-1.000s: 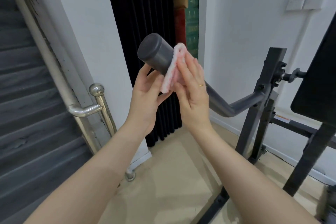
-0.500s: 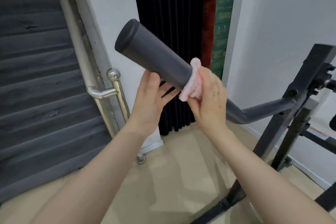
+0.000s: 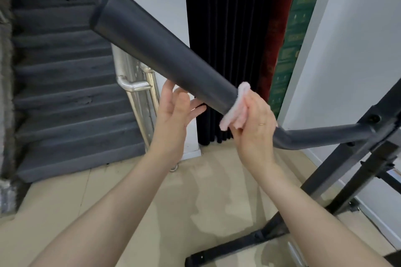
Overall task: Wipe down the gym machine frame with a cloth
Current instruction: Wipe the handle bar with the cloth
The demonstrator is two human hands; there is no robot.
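Your right hand (image 3: 253,128) grips one fluffy pale-pink cloth (image 3: 235,112), wrapped around the lower end of the thick dark-grey foam-sleeved handle (image 3: 160,50) — one padded bar angling up to the left from the black steel gym machine frame (image 3: 351,158). Your left hand (image 3: 173,115) holds nothing — fingers loosely spread, palm up, just beneath the sleeve. One steel stair railing (image 3: 134,84) stands behind, beside one black pleated curtain (image 3: 225,28).

Right hand (image 3: 253,128) hides the bar (image 3: 314,136) beneath — frame upright (image 3: 347,158) cut off.
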